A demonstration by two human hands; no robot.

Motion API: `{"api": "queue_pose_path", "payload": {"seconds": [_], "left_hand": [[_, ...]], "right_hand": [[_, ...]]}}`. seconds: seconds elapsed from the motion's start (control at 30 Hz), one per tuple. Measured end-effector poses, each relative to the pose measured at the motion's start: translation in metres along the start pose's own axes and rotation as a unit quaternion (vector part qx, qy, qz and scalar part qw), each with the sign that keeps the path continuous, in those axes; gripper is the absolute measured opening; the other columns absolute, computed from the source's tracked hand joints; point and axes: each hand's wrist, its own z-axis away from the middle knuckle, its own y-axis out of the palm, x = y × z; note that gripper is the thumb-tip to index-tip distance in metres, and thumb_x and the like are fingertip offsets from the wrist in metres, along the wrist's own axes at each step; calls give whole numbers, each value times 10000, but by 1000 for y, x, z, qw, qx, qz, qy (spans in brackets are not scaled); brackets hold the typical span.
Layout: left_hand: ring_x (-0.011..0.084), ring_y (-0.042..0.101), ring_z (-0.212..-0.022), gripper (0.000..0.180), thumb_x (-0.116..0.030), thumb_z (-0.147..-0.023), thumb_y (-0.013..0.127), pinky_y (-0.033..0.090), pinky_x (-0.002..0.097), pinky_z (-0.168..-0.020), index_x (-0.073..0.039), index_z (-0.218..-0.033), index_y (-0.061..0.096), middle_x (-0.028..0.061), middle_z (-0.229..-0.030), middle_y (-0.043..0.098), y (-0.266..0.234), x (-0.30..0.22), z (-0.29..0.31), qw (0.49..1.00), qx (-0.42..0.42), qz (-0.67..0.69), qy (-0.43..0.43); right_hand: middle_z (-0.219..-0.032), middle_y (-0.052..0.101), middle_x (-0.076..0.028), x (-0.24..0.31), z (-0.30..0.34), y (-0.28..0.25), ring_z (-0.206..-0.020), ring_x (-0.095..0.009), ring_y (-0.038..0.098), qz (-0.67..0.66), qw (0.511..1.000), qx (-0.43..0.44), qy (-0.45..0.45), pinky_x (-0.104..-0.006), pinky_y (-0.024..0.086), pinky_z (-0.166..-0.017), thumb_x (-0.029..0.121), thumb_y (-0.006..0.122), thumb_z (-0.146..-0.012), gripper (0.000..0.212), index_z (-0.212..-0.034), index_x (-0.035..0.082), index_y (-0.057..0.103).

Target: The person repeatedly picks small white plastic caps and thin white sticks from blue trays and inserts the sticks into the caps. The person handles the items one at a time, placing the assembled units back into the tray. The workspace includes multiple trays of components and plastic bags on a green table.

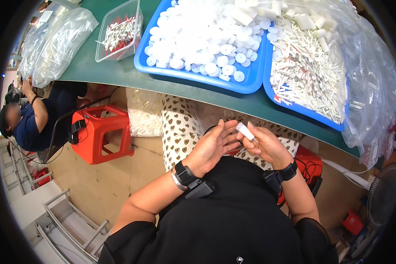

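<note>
1. Far left, among the clear plastic bags [66, 46]: a white paper label [45, 16] – any writing on it is too small to read.
2. Right, low on the large clear plastic bag [367, 88]: faint reddish print [374, 149] – too blurred to make out.
3. Near left corner of the right-hand blue tray [310, 115]: a small red mark [276, 98], illegible.
4. No text readable anywhere.

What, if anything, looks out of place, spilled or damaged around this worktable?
No clear spill or damage shows. Slightly untidy, though: the crumpled clear plastic bag at right overlaps the blue rectangular plastic tray of thin white parts and seems to hang over the near edge of the green tabletop.
</note>
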Motion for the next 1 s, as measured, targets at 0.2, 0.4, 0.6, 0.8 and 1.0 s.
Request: {"api": "queue_pose_path", "payload": {"seconds": [0.2,0.4,0.6,0.8,1.0], "left_hand": [[205,554,-1159,346,-299,-1049,439,456,364,-997,-35,-1256,522,111,-1285,557,0,-15,14,992,-79,-90,30],[110,617,-882,238,-248,-1035,489,498,261,-793,-43,-1065,605,43,-1033,658,19,-40,22,976,-9,-207,65],[91,566,-805,158,-157,-1004,554,469,240,-729,-15,-1032,616,27,-971,643,57,-87,32,841,-22,-420,340],[262,598,-847,157,-45,-868,653,487,357,-778,1,-1018,655,111,-980,654,78,-118,-1,527,-61,-671,518],[330,606,-869,166,-106,-826,682,486,413,-771,-32,-975,684,130,-943,658,86,-138,-22,467,-11,-780,415]], "right_hand": [[-735,556,-27,-15,-17,-16,-651,-117,511,395,897,-177,-93,-284,450,-621,364,468,-1026,459,-1294,-1,540],[-984,653,-203,-2,-13,-1,-883,-350,640,546,770,-191,-269,-417,496,-791,353,546,-981,433,-1186,-27,575],[-1010,664,-218,30,30,33,-921,-397,641,681,674,-164,-234,-433,512,-794,244,676,-885,341,-1120,6,613],[-804,630,-112,108,62,49,-655,-308,625,676,478,-345,-442,-389,495,-585,84,667,-861,106,-950,29,648],[-749,520,-109,127,39,18,-718,-294,608,755,351,-378,-404,-397,496,-597,-17,600,-746,96,-816,42,570]]}}
